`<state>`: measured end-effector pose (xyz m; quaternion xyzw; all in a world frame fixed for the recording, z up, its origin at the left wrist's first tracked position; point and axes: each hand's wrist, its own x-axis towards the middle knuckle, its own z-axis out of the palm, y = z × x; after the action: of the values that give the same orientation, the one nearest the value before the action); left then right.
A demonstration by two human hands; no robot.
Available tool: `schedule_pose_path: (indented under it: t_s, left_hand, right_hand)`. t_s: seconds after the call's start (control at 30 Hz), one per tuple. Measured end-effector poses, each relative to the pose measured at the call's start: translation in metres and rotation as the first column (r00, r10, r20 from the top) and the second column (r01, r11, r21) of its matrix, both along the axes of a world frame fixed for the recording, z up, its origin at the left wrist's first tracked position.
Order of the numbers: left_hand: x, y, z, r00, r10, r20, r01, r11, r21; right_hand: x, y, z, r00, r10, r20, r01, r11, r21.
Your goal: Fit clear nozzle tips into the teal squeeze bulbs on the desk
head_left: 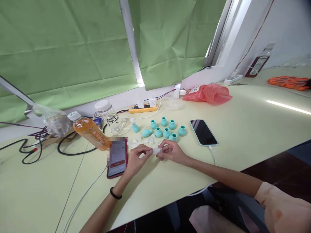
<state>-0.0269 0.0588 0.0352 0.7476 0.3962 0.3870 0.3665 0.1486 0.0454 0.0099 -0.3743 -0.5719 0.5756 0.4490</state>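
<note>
Between my two hands is a small translucent white plastic piece, held just above the table. My left hand pinches its left end with thumb and fingertips. The fingers of my right hand are closed round its right end. Just beyond them lie several loose translucent white pieces. Behind these stand several small turquoise bulb-shaped pots with open necks. One turquoise pot lies on its side, and another has a whitish tip on top.
A phone in a red case lies beside my left hand, and a charging phone is to the right. An orange drink bottle, a clear bottle and a yellow power strip stand behind. Red bubble wrap lies at the back.
</note>
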Motion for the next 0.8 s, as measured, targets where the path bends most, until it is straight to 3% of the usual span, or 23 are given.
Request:
schedule_pose_path:
  t_s: [0.43, 0.63, 0.8]
  left_hand:
    - [0.007, -0.008, -0.007, 0.991, 0.03, 0.129, -0.023, 0.998, -0.056]
    - [0.007, -0.012, -0.008, 1.0, 0.018, 0.014, -0.021, 0.981, 0.194]
    - [0.006, -0.014, -0.01, 0.997, 0.03, -0.075, 0.008, 0.89, 0.457]
  right_hand:
    - [0.0, -0.004, 0.0, 1.0, -0.006, 0.006, 0.007, 1.0, -0.02]
    - [-0.001, -0.002, -0.001, 0.997, 0.012, -0.076, -0.016, 0.999, -0.049]
    - [-0.001, -0.002, 0.0, 0.993, 0.014, -0.114, -0.022, 0.997, -0.068]
